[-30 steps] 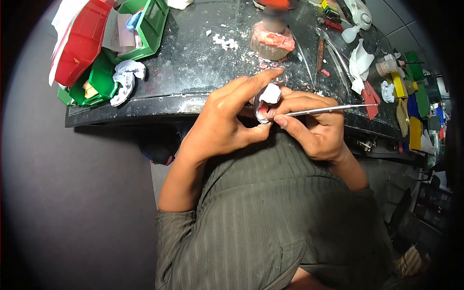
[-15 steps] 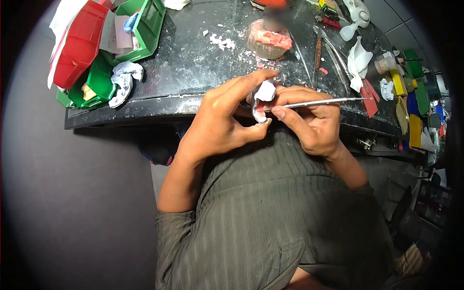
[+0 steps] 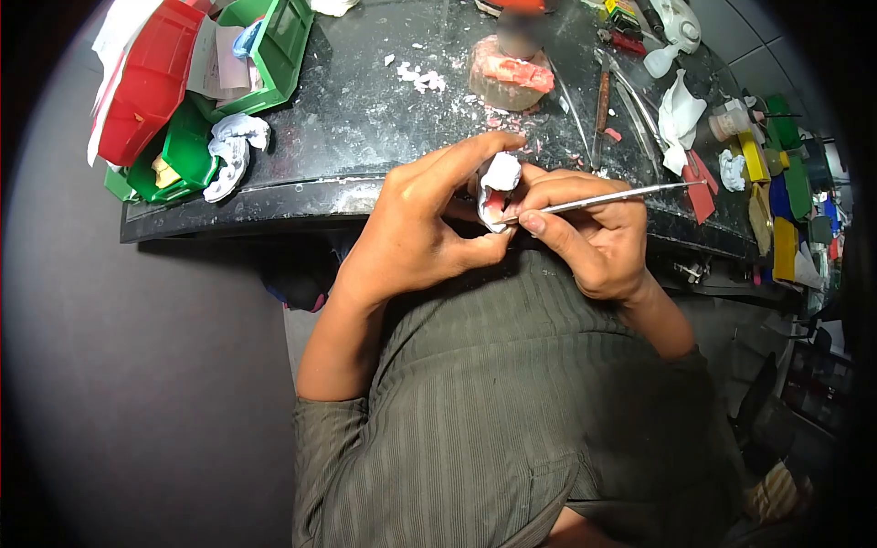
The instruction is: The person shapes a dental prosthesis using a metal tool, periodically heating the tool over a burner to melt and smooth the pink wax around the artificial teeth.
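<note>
My left hand (image 3: 409, 219) is curled around a small white dental mould (image 3: 501, 172), gripping it between thumb and fingers just over the bench's front edge. Pink wax-like material shows in the mould's hollow. In my right hand (image 3: 594, 233), a slim metal dental carving tool (image 3: 621, 194) is pinched between thumb and fingers. Its working end meets the lower rim of the mould, while the other end points right. Fingers partly hide the mould's far side, so its full shape cannot be made out.
On the dark bench (image 3: 347, 137) lie white crumbs (image 3: 422, 79) and a block topped with pink wax (image 3: 513, 78). Green bins (image 3: 265, 64), a red bin (image 3: 151, 82) and white putty pieces (image 3: 233, 151) are at left. Hand tools (image 3: 601, 100), a pink sheet (image 3: 700, 196) and crumpled tissue (image 3: 678, 119) lie right.
The tool's working end has shifted down, from the middle of the mould's hollow to its lower rim. My right hand has tilted slightly with it; my left hand stays almost still.
</note>
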